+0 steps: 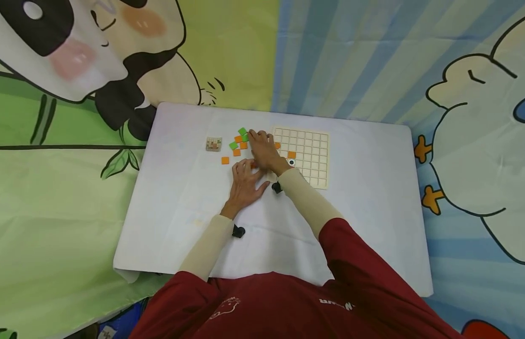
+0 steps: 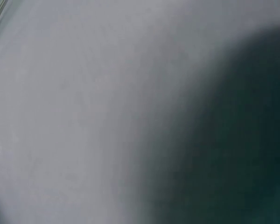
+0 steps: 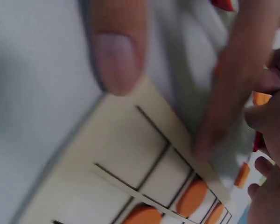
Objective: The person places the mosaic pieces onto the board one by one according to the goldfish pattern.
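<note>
A cream grid board [image 1: 311, 162] lies flat on the table. My right hand [image 1: 264, 149] reaches over the board's left edge, its fingertips beside the green tiles [image 1: 242, 132]. In the right wrist view its thumb [image 3: 119, 60] lies over a corner of the board, apart from the finger [image 3: 242, 70] at the board's edge, and nothing shows between them. Left of the board, my left hand [image 1: 244, 182] rests low on the table, thumb spread to the side, with an orange tile [image 1: 254, 165] at its index finger. Only pale cloth and a dark blur fill the left wrist view.
Several orange tiles [image 1: 225, 160] are scattered left of both hands. Beyond them stands a small clear box [image 1: 213, 144] with pieces inside. On the board are orange pieces [image 1: 291, 154] and a white piece with a black dot [image 1: 291, 162]. White cloth [image 1: 364, 197] covers the table.
</note>
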The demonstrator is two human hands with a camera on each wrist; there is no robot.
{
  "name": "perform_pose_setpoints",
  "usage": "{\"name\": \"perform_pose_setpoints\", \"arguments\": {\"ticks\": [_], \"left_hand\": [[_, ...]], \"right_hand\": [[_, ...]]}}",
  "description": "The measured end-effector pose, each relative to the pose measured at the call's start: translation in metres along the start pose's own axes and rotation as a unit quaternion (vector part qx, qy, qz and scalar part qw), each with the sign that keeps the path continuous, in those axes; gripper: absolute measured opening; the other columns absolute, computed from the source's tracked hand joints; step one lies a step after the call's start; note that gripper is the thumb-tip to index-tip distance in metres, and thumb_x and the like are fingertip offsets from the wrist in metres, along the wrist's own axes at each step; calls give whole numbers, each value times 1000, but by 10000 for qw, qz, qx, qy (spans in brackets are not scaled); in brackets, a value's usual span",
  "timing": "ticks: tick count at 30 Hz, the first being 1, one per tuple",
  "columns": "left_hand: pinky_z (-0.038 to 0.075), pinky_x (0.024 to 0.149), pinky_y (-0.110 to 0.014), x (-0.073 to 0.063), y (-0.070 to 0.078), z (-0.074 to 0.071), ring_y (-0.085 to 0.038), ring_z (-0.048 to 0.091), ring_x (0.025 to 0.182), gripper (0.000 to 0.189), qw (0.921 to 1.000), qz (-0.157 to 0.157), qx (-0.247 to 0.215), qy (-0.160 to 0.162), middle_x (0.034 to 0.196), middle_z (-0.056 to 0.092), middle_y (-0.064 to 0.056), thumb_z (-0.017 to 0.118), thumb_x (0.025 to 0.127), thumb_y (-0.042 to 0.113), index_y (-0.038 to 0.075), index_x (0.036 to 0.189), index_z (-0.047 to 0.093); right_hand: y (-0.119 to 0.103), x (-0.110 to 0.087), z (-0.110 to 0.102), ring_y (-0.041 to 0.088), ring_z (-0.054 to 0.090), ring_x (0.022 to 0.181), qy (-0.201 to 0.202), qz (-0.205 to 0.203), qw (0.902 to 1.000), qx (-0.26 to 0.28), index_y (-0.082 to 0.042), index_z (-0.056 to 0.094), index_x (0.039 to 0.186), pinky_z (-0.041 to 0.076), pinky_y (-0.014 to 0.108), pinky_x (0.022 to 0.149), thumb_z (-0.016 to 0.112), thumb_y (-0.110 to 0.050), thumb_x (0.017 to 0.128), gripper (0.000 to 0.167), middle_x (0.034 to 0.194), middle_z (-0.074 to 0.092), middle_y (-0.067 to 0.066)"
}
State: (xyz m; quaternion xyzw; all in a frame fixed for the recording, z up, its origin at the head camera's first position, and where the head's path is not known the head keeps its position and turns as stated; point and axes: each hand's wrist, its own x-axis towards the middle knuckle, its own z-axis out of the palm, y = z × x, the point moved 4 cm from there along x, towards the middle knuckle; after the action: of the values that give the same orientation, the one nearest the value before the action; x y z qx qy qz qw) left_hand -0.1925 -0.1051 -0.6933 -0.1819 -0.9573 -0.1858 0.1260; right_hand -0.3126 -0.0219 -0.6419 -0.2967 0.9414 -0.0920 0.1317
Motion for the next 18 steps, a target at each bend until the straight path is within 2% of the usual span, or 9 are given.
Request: {"name": "perform_pose_setpoints", "arguments": {"ticks": [1, 3, 5, 7, 9, 11, 15, 17, 18], "left_hand": [[28, 114, -60, 0, 1, 0, -40, 42, 139, 47, 10000, 4, 21, -13, 140, 54, -16, 71, 101, 54, 28, 141, 74], [28, 114, -59, 0, 1, 0, -39, 43, 138, 45, 10000, -5, 67, -15, 138, 54, -15, 73, 100, 53, 27, 137, 75], [28, 113, -59, 1, 2, 0, -39, 43, 137, 44, 10000, -7, 86, -12, 136, 54, -14, 74, 100, 52, 27, 136, 76], [28, 112, -58, 1, 2, 1, -38, 43, 136, 43, 10000, 2, 74, 19, 135, 53, -13, 75, 99, 52, 27, 135, 77], [28, 112, -58, 2, 3, 0, -38, 43, 136, 43, 10000, 29, 39, 66, 134, 53, -13, 75, 99, 51, 27, 134, 77], [28, 112, -59, 3, 4, 0, -38, 42, 136, 42, 9999, 58, 16, 85, 135, 53, -13, 75, 100, 51, 26, 134, 77], [28, 112, -58, 3, 4, 0, -38, 43, 136, 42, 9999, 79, 64, 87, 134, 52, -12, 74, 100, 52, 26, 133, 77], [29, 112, -58, 3, 2, 1, -38, 43, 136, 43, 9998, 83, 114, 112, 133, 53, -12, 75, 99, 53, 27, 133, 77], [29, 111, -58, 2, 1, 0, -38, 43, 135, 44, 9998, 84, 132, 136, 132, 53, -11, 75, 99, 53, 27, 134, 77]], "right_hand": [[0, 0, 3, 36, 30, 160, 34, -58, 9999, -80, -5, 31, 170, 26, 56, 129, 55, -22, 115, 63, 179, 30, 13], [0, 0, 3, 36, 46, 148, 334, -189, 9992, -99, -2, 52, 158, 38, 52, 122, 57, -17, 114, 47, 166, 49, 15], [1, -1, 2, 34, 59, 126, 641, -220, 9977, -10, 0, 72, 130, 47, 46, 109, 57, -10, 112, 25, 140, 68, 16], [3, -2, 1, 29, 60, 104, 914, -163, 9956, 154, -2, 76, 99, 49, 41, 93, 51, -3, 112, 28, 110, 72, 13], [4, -4, -1, 27, 54, 92, 1094, -23, 9932, 401, -4, 71, 85, 44, 39, 85, 49, 0, 111, 34, 93, 65, 11], [5, -6, -1, 26, 51, 91, 1166, 119, 9916, 554, -4, 69, 88, 42, 39, 84, 48, 0, 111, 31, 92, 61, 10], [5, -11, -2, 28, 58, 95, 1192, 114, 9885, 927, -4, 72, 110, 49, 42, 90, 51, -4, 112, 21, 105, 65, 12], [7, -14, -4, 29, 63, 101, 1227, 209, 9811, 1482, -2, 73, 120, 53, 42, 95, 54, -3, 112, 21, 114, 68, 15], [10, -15, -6, 30, 67, 103, 1295, 332, 9725, 1907, 0, 73, 123, 56, 42, 96, 57, -3, 111, 21, 117, 69, 17]]}}
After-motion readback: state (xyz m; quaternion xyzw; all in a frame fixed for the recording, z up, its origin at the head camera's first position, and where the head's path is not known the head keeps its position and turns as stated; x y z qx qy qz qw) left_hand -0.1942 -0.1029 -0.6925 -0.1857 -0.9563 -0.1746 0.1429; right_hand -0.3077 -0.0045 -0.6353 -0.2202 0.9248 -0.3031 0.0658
